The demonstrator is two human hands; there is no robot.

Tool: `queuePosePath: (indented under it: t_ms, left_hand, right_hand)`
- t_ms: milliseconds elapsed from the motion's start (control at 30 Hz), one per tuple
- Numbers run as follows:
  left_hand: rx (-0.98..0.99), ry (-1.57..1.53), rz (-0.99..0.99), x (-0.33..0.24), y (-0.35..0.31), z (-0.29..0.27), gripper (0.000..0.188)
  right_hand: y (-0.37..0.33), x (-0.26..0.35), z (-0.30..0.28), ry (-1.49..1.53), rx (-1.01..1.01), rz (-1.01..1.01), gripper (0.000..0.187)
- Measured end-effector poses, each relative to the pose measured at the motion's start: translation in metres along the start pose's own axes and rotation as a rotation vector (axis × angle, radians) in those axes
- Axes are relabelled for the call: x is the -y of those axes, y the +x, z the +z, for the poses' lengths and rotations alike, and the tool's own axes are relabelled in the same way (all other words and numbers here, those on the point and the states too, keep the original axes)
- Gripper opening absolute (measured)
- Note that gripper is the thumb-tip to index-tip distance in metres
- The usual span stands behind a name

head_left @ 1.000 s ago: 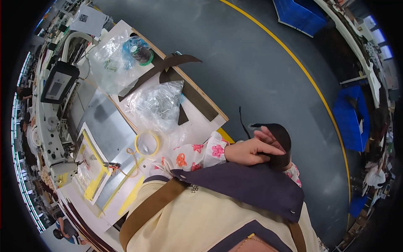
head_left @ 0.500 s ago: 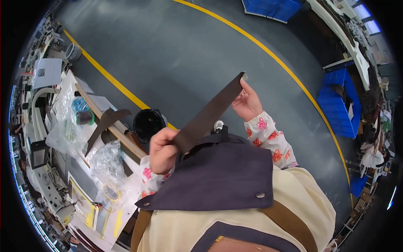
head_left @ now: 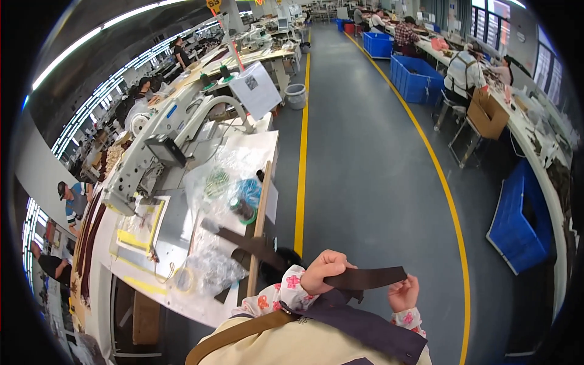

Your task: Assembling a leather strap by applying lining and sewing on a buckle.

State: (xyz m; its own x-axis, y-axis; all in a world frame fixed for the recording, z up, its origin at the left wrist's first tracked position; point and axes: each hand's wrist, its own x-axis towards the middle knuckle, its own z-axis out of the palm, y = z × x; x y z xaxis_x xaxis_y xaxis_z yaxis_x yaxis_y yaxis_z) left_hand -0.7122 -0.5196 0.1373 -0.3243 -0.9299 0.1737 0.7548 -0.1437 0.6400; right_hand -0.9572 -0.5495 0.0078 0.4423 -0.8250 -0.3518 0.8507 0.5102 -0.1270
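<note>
A dark brown fabric strap [head_left: 368, 278] stretches flat and nearly level between my two hands. My left hand [head_left: 323, 272] is closed around its left end, thumb on top. At the other end my right hand [head_left: 404, 294] pinches the corner between thumb and fingers. Another brown strap [head_left: 249, 244] lies over the edge of the sewing table to my left, near crumpled clear plastic [head_left: 216, 271].
On the white table [head_left: 210, 310] stand a sewing machine [head_left: 176, 143] and a dark thread cone [head_left: 243, 210]. Blue crates [head_left: 523, 222] line the right side, beyond a yellow floor line [head_left: 447, 188]. A seated person [head_left: 465, 73] works at the far right; a grey bucket [head_left: 295, 96] stands ahead.
The view has lifted and turned toward the sewing table and the aisle. Both hands keep hold of the strap, which has gone from a steep slant to nearly level.
</note>
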Motion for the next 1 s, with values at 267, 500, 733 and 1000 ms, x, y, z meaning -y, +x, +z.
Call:
queuePosePath:
  t_ms: [267, 500, 733, 1000]
  left_hand:
    - [0.122, 0.314, 0.105, -0.048, 0.163, -0.049, 0.032]
    - [0.236, 0.665, 0.222, -0.062, 0.287, -0.090, 0.026]
    - [0.493, 0.782, 0.123, -0.077, 0.418, -0.143, 0.029]
    - [-0.139, 0.881, -0.234, -0.101, 0.467, -0.218, 0.014]
  right_hand:
    - [0.135, 0.025, 0.065, -0.217, 0.088, 0.340, 0.042]
    - [0.232, 0.058, 0.173, -0.101, 0.096, 0.444, 0.068]
    - [0.440, 0.189, 0.197, -0.003, 0.139, 0.200, 0.047]
    - [0.549, 0.325, 0.216, -0.058, 0.043, 0.018, 0.020]
